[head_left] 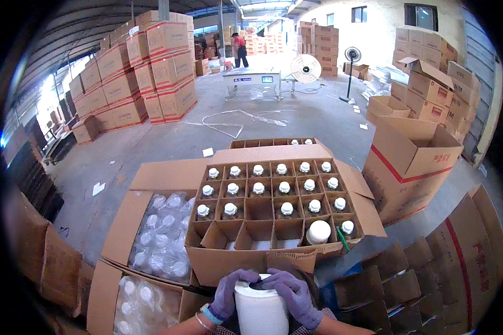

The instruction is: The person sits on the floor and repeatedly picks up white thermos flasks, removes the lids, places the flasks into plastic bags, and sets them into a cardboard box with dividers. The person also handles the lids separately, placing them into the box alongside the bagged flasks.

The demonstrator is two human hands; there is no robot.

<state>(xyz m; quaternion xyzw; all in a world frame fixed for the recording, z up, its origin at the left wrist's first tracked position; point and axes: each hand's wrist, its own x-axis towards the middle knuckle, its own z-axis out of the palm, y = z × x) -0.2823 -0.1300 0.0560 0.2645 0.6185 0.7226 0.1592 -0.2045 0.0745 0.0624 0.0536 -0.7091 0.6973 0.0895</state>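
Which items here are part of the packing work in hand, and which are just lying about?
In the work:
- left hand and right hand, gloved, both on the white bottle
- divided carton, mostly filled with capped bottles, front cells open
- cartons of bagged empty bottles

Lying about:
- open empty box
- standing fan
- stacked cartons
- plastic strapping on the floor

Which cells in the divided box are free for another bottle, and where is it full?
In the divided box, the near row is free left of the big white bottle, and one cell in the row behind sits between capped bottles. The far rows are full. Both hands, left hand and right hand, grip a white bottle.
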